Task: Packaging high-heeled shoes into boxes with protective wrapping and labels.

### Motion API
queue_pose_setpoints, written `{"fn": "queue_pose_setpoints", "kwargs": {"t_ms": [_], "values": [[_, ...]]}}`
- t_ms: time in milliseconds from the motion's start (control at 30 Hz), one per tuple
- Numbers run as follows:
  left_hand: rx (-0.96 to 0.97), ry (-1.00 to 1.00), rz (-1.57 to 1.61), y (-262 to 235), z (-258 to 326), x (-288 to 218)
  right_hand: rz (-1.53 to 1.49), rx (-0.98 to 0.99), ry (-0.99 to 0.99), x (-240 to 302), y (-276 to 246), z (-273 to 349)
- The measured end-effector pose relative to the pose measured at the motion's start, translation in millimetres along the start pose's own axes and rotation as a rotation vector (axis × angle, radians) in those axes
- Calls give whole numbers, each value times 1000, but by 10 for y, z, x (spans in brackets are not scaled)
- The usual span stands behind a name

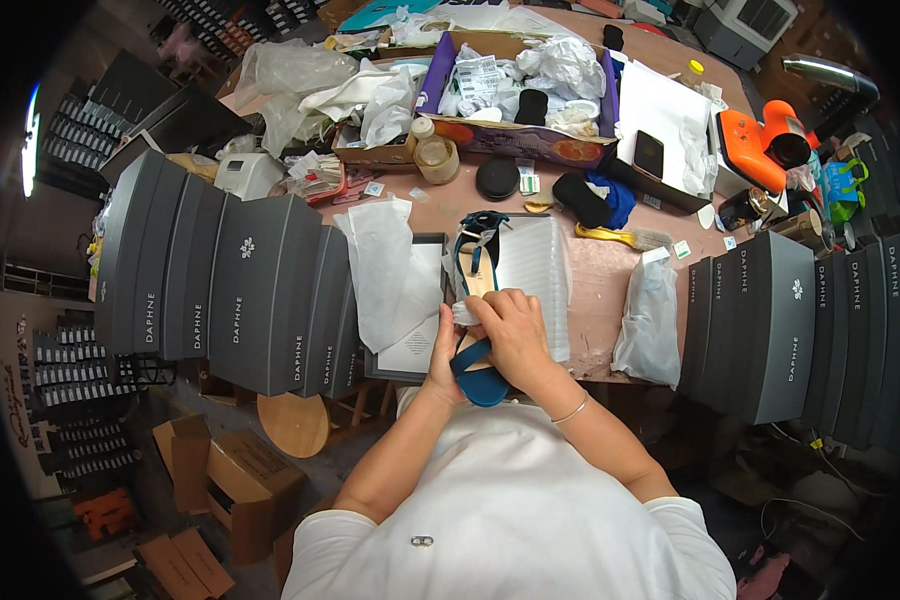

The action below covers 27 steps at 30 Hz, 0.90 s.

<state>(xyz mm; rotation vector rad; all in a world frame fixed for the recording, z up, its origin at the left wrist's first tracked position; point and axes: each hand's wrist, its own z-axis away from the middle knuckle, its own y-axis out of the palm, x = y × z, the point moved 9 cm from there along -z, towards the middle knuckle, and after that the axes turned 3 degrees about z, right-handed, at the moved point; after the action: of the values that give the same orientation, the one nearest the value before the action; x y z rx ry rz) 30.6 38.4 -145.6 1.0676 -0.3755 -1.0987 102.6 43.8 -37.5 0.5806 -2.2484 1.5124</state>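
Both hands, left hand (448,358) and right hand (515,335), are gripping a blue sandal (478,375) (light, bendy, I think) tightly around its middle, pressing white tissue paper (466,313).

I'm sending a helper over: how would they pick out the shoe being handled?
Find the cluttered brown worktable flanked by rows of grey shoeboxes. At its near edge, both hands hold a teal strappy sandal over an open box; it is the only shoe in hand.

A cluttered brown worktable (610,280) carries rows of dark grey shoeboxes (240,290) at left and more grey boxes (780,320) at right, an open cardboard box (520,135) at the far side, and a clear plastic bag (650,320) near right.
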Motion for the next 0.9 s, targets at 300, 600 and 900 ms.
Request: {"fn": "queue_pose_setpoints", "kwargs": {"t_ms": [300,600,900], "values": [[-27,-22,-61,14,73,-98,-289,162,-193,447,-160,230],[49,173,242,232,154,-153,-2358,-5,900,-407,514,742],[-44,257,-15,390,135,-118,-2430,-36,1193,-489,590,991]]}}
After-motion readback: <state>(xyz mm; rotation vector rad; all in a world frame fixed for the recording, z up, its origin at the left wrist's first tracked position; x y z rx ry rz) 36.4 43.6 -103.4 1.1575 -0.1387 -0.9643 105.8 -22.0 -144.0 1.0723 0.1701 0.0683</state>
